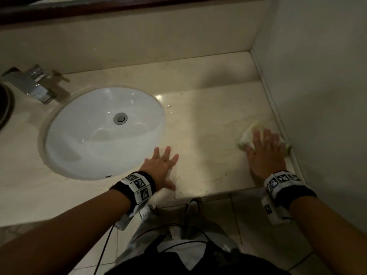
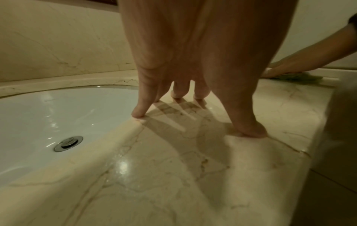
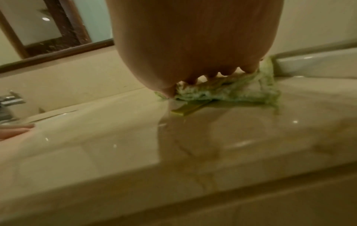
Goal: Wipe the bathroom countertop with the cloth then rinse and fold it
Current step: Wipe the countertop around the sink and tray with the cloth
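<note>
**Cloth under right hand at right edge of tabletop**

Cloth [image 1: 247, 138] position: lower right of the head view, flat on the tabletop [image 1: 208, 124], just beside the raised strip along the right wall [image 1: 321, 76]. The cloth is pale with green edging. In the right wrist view it lies bunched at centre frame, its far corner touching the strip.

Right hand [image 1: 265, 153]: palm down on the cloth. The fingers [image 1: 256, 138] are straight and spread wide, pressing the cloth onto the tabletop rather than curling round it. Cloth shows beyond the fingers on both sides of the hand.

Left hand [image 1: 161, 165]: lower centre of the head view, on the tabletop just right of the sink [image 1: 103, 133]. The fingers [image 2: 139, 111] are straight and spread wide, and hold nothing. In the left wrist view the fingertips and thumb touch the stone while the palm is raised off it; the outermost fingertip rests at the sink's rim.

Sink: white oval bowl set into the tabletop, left of centre in the head view, with a metal drain [image 1: 120, 118] in its middle. A chrome tap [image 1: 29, 84] stands at the upper left. Small wet patches glint on the tabletop just right of the bowl.

A dark-framed mirror [image 3: 52, 30] occupies the upper left of the right wrist view. Both wrists carry black bands with printed marker tags.
</note>
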